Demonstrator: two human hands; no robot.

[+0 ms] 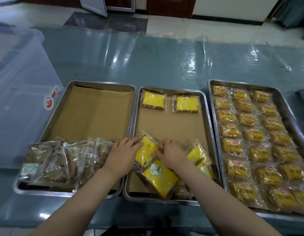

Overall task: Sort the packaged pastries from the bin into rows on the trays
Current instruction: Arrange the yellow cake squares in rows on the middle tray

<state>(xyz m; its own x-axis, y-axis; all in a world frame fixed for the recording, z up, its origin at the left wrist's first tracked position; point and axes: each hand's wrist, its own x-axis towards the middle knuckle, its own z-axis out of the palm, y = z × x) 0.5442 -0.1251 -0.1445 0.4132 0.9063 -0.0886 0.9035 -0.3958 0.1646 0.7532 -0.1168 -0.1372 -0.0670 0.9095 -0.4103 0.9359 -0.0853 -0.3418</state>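
Nearest the camera, 2 bare forearms reach in over the near rim of the middle tray (209, 126), the landmark for everything else here. The left hand (121, 155) lies across the seam between that tray and its left neighbour, fingers fairly straight and pressed against the left edge of a yellow cake packet (146, 150) tilted up in the near half of the middle tray. The right hand (171, 155) sits on the packet's right side, fingers bent over its edge and thumb against its face, so it grips the packet.

Under and around that packet lies a loose pile of yellow packets (160, 180) in the near end of the middle tray, overlapping at odd angles. At the far end of the middle tray, 2 placed yellow packets (153, 100) lie flat side by side on the brown cardboard liner (166, 123).

Left of the middle tray, the left tray (69, 86) holds a heap of brown pastry packets (62, 160) at its near end. Right of the middle tray, the right tray (284, 103) is filled with orange bread packets (255, 135) in 3 columns. Left of the left tray stands a clear plastic bin (20, 86), touching it, with its contents not discernible. All rest on a table (165, 62) under glossy plastic sheeting.
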